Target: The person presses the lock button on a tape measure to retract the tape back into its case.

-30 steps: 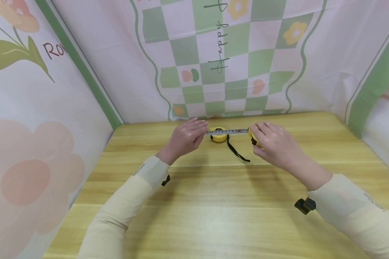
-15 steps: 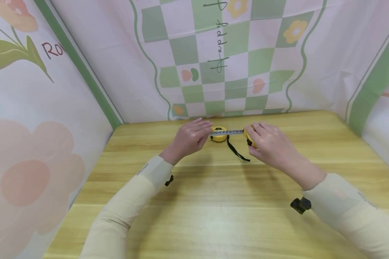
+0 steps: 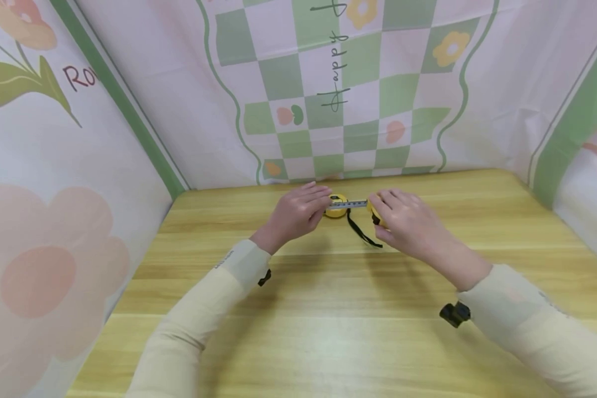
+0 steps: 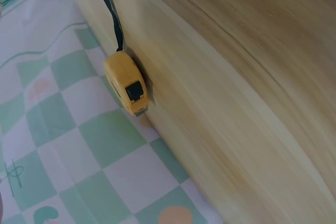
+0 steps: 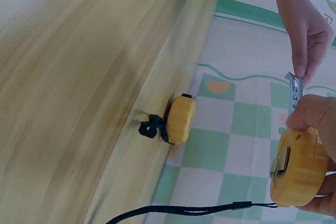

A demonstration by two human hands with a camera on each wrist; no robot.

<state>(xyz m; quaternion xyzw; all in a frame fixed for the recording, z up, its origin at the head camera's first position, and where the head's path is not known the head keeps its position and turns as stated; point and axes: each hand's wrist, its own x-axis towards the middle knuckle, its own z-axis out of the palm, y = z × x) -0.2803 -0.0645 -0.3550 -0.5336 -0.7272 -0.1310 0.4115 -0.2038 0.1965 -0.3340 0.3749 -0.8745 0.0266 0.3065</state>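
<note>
My right hand point(image 3: 403, 218) grips a yellow tape measure point(image 5: 300, 174) above the table, thumb near the blade's mouth. A short length of silver blade point(image 3: 354, 204) runs left from it to my left hand point(image 3: 300, 211). Thumb and fingers of the left hand pinch the blade's end, as the right wrist view shows. Below and behind the blade, a second yellow tape measure point(image 4: 126, 82) lies on the table near its back edge. A black strap point(image 3: 362, 230) trails from it to the right. The left hand is out of the left wrist view, apart from a possible sliver at the edge.
The wooden table point(image 3: 303, 331) meets a hanging cloth point(image 3: 328, 132) with a green and white check at the back. A printed cloth wall point(image 3: 79, 221) stands on the left. From the held tape measure hangs another black strap point(image 5: 184, 211).
My two hands have come closer together, the left moving right and the right moving left. The visible blade between them is shorter. The second tape measure stays where it lies.
</note>
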